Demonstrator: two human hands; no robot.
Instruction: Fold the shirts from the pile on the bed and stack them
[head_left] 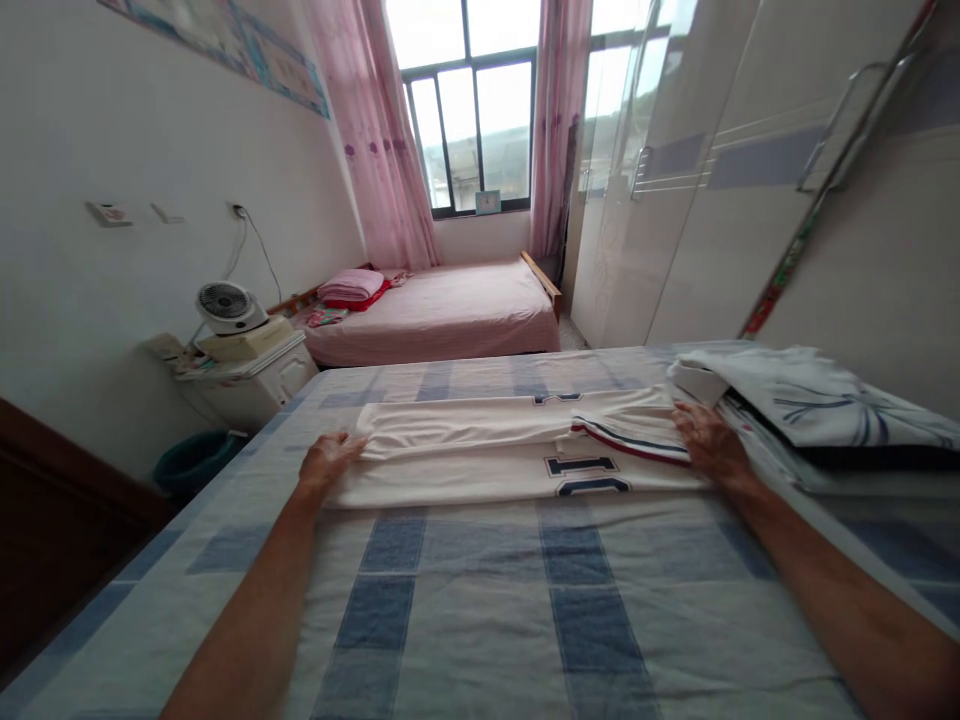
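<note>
A white sports jersey lies folded into a long strip across the bed, dark lettering and a dark-and-red striped trim showing on its upper side. At the strip's left end, my left hand is closed on the edge of the fabric. My right hand grips the opposite end, close to the striped trim. Fingertips of both hands are partly hidden by the cloth and the hands themselves. Beneath the jersey spreads a blue-and-white checked bedsheet.
Folded clothes are piled just right of my right hand. Beyond the bed stands a second bed with a pink sheet. A fan sits on the white nightstand, a dark bin below. Wardrobe doors line the right side.
</note>
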